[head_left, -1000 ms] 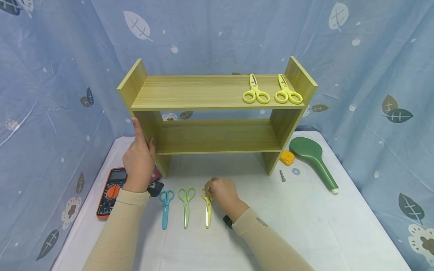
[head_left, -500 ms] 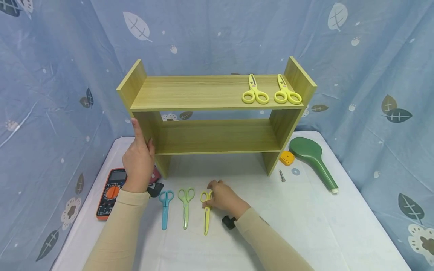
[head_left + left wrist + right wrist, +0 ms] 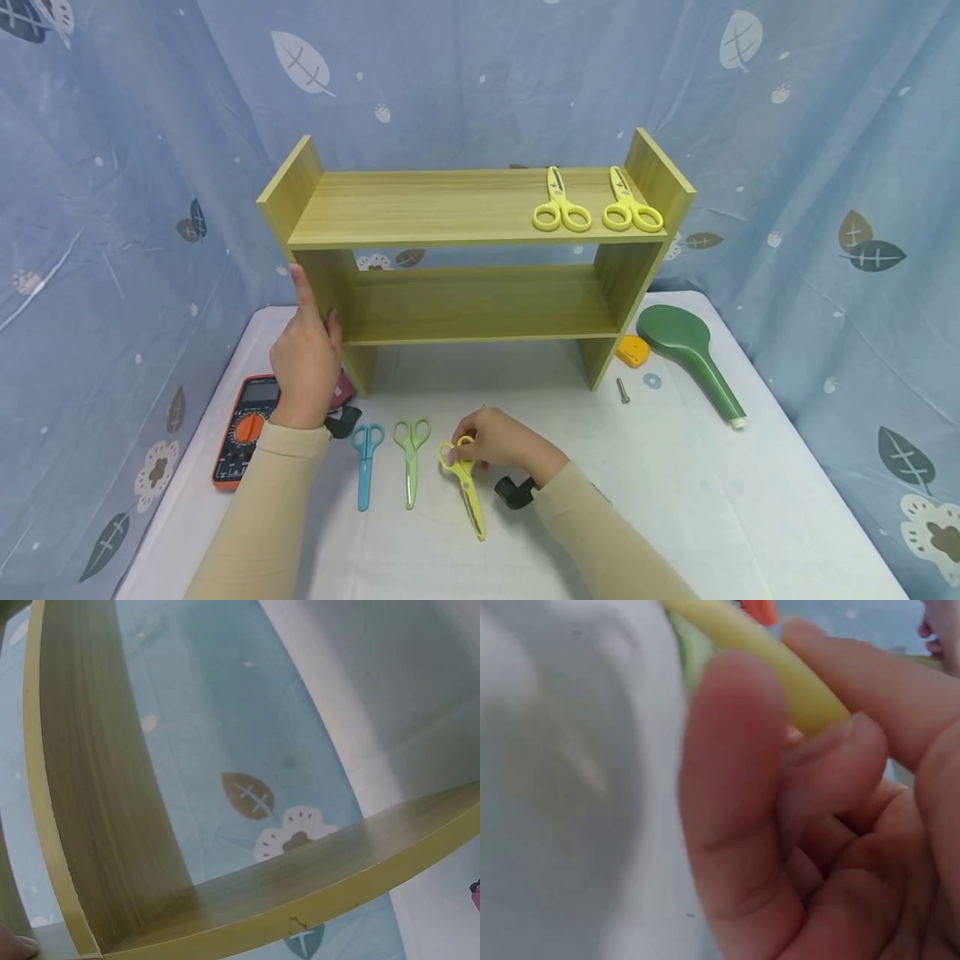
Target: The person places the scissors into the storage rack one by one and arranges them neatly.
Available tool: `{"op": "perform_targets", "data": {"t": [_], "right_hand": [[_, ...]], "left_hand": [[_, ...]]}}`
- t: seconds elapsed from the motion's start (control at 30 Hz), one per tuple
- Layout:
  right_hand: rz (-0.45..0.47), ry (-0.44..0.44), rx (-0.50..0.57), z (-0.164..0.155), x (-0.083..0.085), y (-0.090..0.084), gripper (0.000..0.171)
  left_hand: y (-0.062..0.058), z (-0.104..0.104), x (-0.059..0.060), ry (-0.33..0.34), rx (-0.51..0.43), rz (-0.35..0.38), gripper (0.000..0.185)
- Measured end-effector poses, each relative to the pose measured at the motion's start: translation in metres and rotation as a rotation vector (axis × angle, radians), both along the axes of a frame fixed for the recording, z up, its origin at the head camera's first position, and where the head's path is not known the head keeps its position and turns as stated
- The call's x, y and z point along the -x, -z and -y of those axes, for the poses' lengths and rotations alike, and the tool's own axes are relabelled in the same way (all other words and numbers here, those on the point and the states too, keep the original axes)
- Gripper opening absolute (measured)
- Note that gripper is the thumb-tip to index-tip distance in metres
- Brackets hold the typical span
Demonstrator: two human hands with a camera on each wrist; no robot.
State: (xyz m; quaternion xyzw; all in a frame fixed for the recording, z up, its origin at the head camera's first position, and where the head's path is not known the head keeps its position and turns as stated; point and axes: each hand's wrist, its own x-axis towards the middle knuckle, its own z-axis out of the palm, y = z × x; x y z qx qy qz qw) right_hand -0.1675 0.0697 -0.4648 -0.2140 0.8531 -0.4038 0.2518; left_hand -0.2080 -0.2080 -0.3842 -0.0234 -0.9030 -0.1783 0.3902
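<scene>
My right hand [image 3: 504, 437] pinches a pair of yellow scissors [image 3: 469, 497] at the handle loops, with the blades slanting down to the right over the white table. In the right wrist view, thumb and fingers close on the blurred yellow handle [image 3: 810, 694]. At the left side panel of a two-tier wooden shelf [image 3: 480, 304], my left hand [image 3: 306, 367] grips the panel, index finger pointing up along its edge and thumb on the inner side. Left of the yellow pair lie green scissors [image 3: 411, 458] and blue scissors [image 3: 365, 467], handles toward the shelf.
Two more yellow scissors [image 3: 558, 204] [image 3: 628, 204] lie on the shelf's top board at the right. An orange multimeter [image 3: 247, 425] lies beyond my left forearm. Right of the shelf are a yellow tape measure [image 3: 633, 351], a bolt [image 3: 622, 391], a washer [image 3: 652, 381] and a green paddle-shaped object [image 3: 686, 350].
My right hand has drawn the yellow scissors toward me and turned them, so the blade tips swing to the right. The left hand stays at the shelf panel.
</scene>
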Motion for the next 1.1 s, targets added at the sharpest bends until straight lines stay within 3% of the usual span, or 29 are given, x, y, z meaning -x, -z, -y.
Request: {"op": "perform_targets", "data": {"t": [0.17, 0.43, 0.63, 0.73, 0.97, 1.1], "right_hand": [[-0.023, -0.069, -0.009, -0.008, -0.002, -0.018, 0.003], [-0.195, -0.189, 0.021, -0.023, -0.006, -0.054, 0.008], [-0.362, -0.164, 0.117, -0.028, -0.009, -0.069, 0.012], [-0.487, -0.126, 0.142, -0.029, -0.010, -0.073, 0.016], [-0.939, -0.074, 0.066, -0.031, -0.015, -0.081, 0.020], [-1.151, -0.050, 0.093, -0.032, -0.018, -0.088, 0.020]], "left_hand": [[0.000, 0.000, 0.000, 0.000, -0.002, 0.005, 0.101], [0.000, 0.000, 0.001, 0.003, 0.001, -0.008, 0.101], [0.000, 0.000, 0.001, 0.005, 0.000, -0.010, 0.101], [0.000, 0.000, 0.001, 0.003, -0.001, -0.006, 0.101], [0.000, 0.000, 0.001, 0.007, -0.004, 0.000, 0.101], [0.000, 0.000, 0.001, 0.008, -0.007, -0.005, 0.102]]}}
